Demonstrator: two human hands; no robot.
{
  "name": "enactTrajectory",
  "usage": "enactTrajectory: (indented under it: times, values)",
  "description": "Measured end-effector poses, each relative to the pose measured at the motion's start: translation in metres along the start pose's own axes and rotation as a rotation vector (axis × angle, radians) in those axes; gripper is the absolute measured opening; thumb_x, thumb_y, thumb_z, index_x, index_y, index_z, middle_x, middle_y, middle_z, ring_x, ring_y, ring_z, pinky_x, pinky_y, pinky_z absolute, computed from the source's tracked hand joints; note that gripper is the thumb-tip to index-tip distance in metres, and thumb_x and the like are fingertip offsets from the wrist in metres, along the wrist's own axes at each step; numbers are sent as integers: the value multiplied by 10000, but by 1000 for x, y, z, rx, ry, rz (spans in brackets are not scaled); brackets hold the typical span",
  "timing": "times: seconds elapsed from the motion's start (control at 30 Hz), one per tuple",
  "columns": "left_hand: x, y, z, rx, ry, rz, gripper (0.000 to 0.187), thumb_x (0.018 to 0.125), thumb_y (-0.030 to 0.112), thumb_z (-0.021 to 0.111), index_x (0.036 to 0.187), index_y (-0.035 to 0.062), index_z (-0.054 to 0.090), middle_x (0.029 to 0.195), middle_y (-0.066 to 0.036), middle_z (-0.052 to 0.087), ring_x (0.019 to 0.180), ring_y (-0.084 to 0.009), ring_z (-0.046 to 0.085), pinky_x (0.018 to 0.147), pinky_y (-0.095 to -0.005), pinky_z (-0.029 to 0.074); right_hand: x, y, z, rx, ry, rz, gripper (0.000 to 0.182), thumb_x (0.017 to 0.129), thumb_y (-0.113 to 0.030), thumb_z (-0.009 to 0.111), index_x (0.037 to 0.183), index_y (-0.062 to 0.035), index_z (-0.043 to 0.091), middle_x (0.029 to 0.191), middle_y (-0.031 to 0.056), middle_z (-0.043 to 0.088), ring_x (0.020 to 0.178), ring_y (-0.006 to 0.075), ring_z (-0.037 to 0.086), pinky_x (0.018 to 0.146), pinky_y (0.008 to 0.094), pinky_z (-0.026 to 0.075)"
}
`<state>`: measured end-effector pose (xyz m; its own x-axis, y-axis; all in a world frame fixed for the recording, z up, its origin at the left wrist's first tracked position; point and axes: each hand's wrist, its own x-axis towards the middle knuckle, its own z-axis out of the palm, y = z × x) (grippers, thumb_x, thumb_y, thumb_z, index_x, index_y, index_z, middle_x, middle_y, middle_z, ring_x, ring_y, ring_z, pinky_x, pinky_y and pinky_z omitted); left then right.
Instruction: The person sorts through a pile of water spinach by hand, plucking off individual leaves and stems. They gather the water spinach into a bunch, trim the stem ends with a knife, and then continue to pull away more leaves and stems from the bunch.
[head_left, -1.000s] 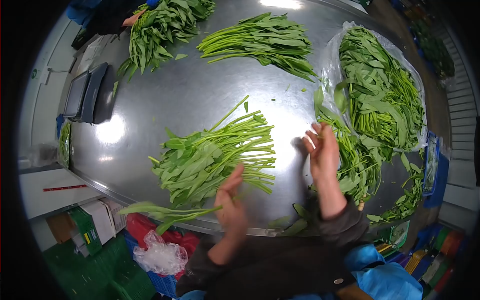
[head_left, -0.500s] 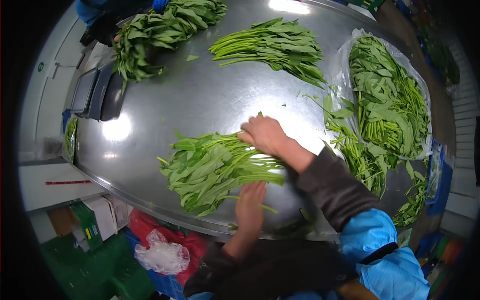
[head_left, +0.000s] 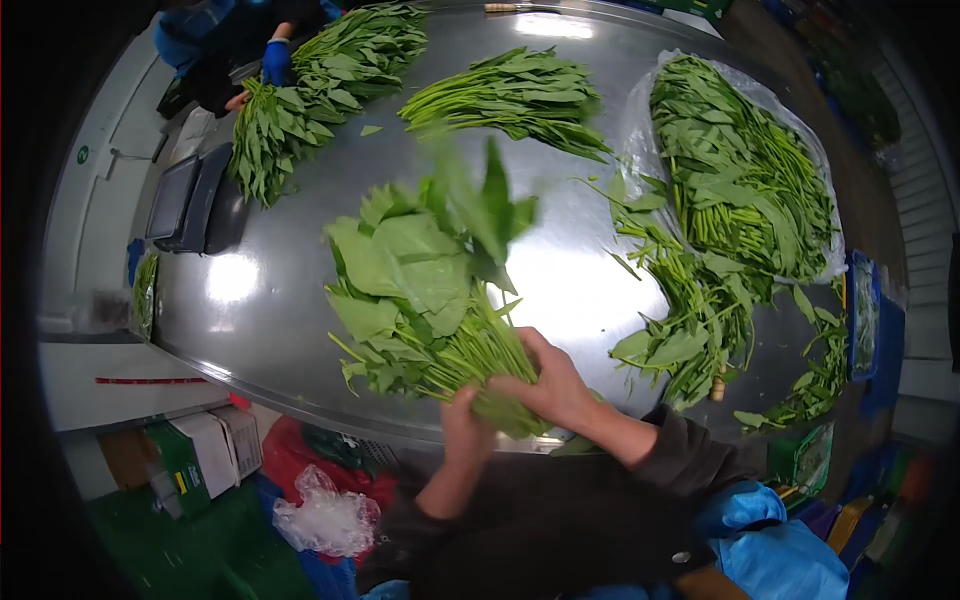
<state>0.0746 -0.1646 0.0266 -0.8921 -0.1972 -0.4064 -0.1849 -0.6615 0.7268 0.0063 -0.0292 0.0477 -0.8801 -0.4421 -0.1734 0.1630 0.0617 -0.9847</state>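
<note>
A bunch of water spinach [head_left: 430,300] is gathered between my two hands near the front edge of the steel table, its leaves up and away from me and partly blurred. My left hand [head_left: 467,435] is closed against the lower left of the stems. From the right, my right hand [head_left: 548,385] wraps round the same stems with its thumb across them. The cut ends are partly hidden by my hands. Beyond it, another water spinach bunch [head_left: 515,95] lies flat on the table.
To the right, a clear plastic bag [head_left: 645,140] holds a large heap of greens, with loose stems [head_left: 690,330] beside it. A co-worker's blue-gloved hand [head_left: 276,62] touches greens at the far left, near a dark scale-like device [head_left: 190,200]. A wooden-handled tool [head_left: 505,8] lies at the far edge.
My hands have drawn together and raised the bunch from lying sideways to leaves upward. The co-worker's gloved hand has come further into view over the far-left greens.
</note>
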Motion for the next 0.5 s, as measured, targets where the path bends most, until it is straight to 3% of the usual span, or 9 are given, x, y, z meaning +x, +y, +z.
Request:
enactTrajectory:
  times: [0.1,0.13,0.17,0.2,0.27,0.33,0.4,0.43,0.5]
  values:
    - [-2,-14,-21,-93,88,-216,447,879,230,481,1251,-17,463,1207,-165,569,1049,-293,584,945,-423,447,-21,28,-9,56,129,144,504,832,-289,692,1189,7,494,1060,138,637,962,181,616,836,330,482]
    - [0,-18,-34,-92,83,-223,447,879,230,481,1251,-17,463,1207,-165,569,1049,-293,584,945,-423,447,-25,39,-19,291,141,438,520,848,-298,677,1222,7,484,1090,130,629,990,181,607,852,328,479]
    - [1,-20,-45,-138,57,-380,444,877,236,485,1241,-18,476,1196,-177,579,1010,-307,599,922,-426,461,-28,48,-26,531,152,733,536,863,-307,663,1254,8,474,1119,123,622,1017,181,599,868,326,476]
    - [1,-23,-53,-181,30,-539,442,875,242,488,1232,-19,489,1185,-190,588,972,-322,613,898,-429,475,-32,55,-31,535,163,736,536,863,-307,663,1254,8,474,1119,123,622,1017,181,599,868,326,476]
    - [-2,-19,-48,-170,40,-579,454,883,279,478,1231,-12,499,1170,-198,601,919,-335,625,864,-428,492,-36,57,-37,641,33,810,554,882,-327,640,1292,4,467,1138,108,613,1052,181,582,886,324,469]
    - [0,-19,-52,-158,15,-609,436,868,226,538,1238,-3,499,1116,-183,629,890,-317,625,826,-419,507,-37,55,-33,613,12,773,563,855,-297,677,1292,-1,480,1146,112,610,1066,173,568,893,327,463]
    - [2,-24,-54,-104,-2,-580,435,844,176,583,1230,-5,502,1070,-178,641,864,-294,623,797,-400,514,-38,56,-29,402,-72,555,523,806,-210,725,1244,-3,529,1111,107,626,1004,169,590,854,321,477]
    - [4,-25,-54,-56,-17,-549,443,819,126,628,1223,-8,505,1024,-172,653,838,-271,622,768,-381,520,-38,61,-28,404,-69,551,523,806,-210,725,1244,-3,529,1111,107,626,1004,169,590,854,321,477]
    - [5,-26,-53,6,15,-544,439,788,78,655,1194,-14,517,979,-165,654,794,-249,619,734,-364,523,-37,76,-25,370,-26,552,460,749,-114,749,1160,-5,574,993,90,654,857,159,625,746,303,501]
